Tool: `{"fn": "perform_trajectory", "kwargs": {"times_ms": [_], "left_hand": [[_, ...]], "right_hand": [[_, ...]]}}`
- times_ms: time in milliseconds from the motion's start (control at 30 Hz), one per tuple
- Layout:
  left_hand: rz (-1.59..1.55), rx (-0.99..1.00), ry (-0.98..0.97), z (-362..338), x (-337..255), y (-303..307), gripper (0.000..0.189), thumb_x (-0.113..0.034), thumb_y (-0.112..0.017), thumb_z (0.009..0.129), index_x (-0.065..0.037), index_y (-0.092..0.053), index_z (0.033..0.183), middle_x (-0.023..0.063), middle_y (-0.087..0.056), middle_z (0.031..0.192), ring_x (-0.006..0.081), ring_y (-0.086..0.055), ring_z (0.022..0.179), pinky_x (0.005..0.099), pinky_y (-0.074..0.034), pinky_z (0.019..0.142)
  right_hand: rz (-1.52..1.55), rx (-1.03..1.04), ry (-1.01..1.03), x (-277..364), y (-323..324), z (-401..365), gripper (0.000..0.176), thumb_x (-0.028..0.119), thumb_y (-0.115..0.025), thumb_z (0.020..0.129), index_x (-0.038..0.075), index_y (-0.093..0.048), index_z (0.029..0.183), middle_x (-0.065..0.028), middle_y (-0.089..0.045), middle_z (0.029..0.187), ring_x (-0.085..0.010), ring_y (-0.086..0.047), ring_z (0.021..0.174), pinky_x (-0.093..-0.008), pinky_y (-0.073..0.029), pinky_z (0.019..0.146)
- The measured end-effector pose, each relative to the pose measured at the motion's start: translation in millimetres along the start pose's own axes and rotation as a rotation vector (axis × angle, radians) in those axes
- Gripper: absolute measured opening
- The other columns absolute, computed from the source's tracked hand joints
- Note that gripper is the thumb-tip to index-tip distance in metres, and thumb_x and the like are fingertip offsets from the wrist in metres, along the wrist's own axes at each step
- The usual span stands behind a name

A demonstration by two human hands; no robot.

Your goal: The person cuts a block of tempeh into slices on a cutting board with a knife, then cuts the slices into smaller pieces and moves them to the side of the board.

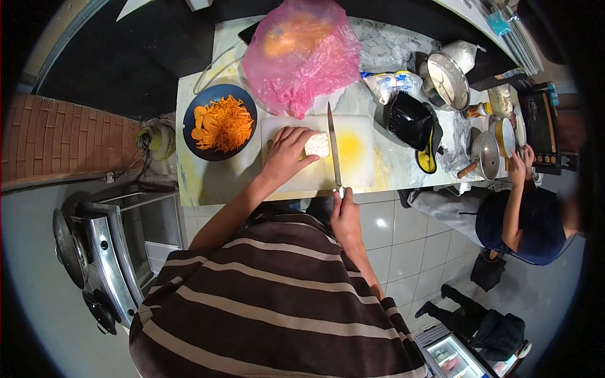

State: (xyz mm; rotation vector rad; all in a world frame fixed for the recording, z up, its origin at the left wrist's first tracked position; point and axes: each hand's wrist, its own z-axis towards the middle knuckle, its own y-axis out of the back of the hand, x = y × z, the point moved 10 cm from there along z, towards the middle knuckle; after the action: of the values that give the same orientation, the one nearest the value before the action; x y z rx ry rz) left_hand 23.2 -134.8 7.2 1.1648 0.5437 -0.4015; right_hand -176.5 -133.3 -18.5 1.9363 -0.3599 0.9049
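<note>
On a white cutting board (290,179) lies a pale whitish block (317,145) with a bumpy surface. My left hand (289,153) holds the block from its left side, fingers over the top and thumb at its lower edge. The handle of a long knife (334,142) is in my right hand (345,217), just off the board's near edge. Its blade points away from me, right of the block, with a narrow gap between them. A yellow stain marks the board right of the blade. A dark plate (191,140) of shredded and sliced carrot (227,126) sits to the left.
Behind the board is a pink plastic bag (302,57). To the right stand a black container (408,120), a metal pot (446,80) and a colander (485,155). A co-worker (526,217) at the far right holds a bowl (504,138). Another person (498,331) is at the lower right.
</note>
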Motion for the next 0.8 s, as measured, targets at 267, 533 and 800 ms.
{"fn": "perform_trajectory", "kwargs": {"times_ms": [267, 533, 800], "left_hand": [[0.004, 0.005, 0.013, 0, 0, -1, 0.056, -0.031, -0.077, 0.081, -0.008, -0.058, 0.128, 0.0088, -0.06, 0.122, 0.0296, -0.054, 0.115, 0.0434, -0.039, 0.103], [0.003, -0.003, 0.017, 1, -1, 1, 0.056, -0.03, -0.077, 0.08, -0.009, -0.059, 0.128, 0.0085, -0.06, 0.12, 0.0299, -0.055, 0.114, 0.0437, -0.038, 0.103], [0.024, 0.002, 0.034, 0, -4, 4, 0.055, -0.029, -0.078, 0.079, -0.01, -0.059, 0.127, 0.0085, -0.059, 0.12, 0.0292, -0.054, 0.114, 0.0439, -0.037, 0.103]], "right_hand": [[0.015, 0.005, 0.035, 0, -5, 1, 0.021, 0.015, -0.05, 0.104, -0.004, -0.044, 0.098, -0.0345, -0.058, 0.068, -0.0545, -0.059, 0.069, -0.0558, -0.042, 0.052], [0.025, 0.009, 0.042, 0, -4, 0, 0.021, 0.015, -0.049, 0.104, -0.004, -0.043, 0.096, -0.0339, -0.058, 0.067, -0.0547, -0.058, 0.07, -0.0551, -0.042, 0.052], [-0.059, -0.538, 0.142, -37, 120, 30, 0.03, 0.022, -0.067, 0.095, -0.006, -0.066, 0.086, -0.0039, -0.039, 0.049, -0.0076, -0.036, 0.048, -0.0323, -0.029, 0.043]]}}
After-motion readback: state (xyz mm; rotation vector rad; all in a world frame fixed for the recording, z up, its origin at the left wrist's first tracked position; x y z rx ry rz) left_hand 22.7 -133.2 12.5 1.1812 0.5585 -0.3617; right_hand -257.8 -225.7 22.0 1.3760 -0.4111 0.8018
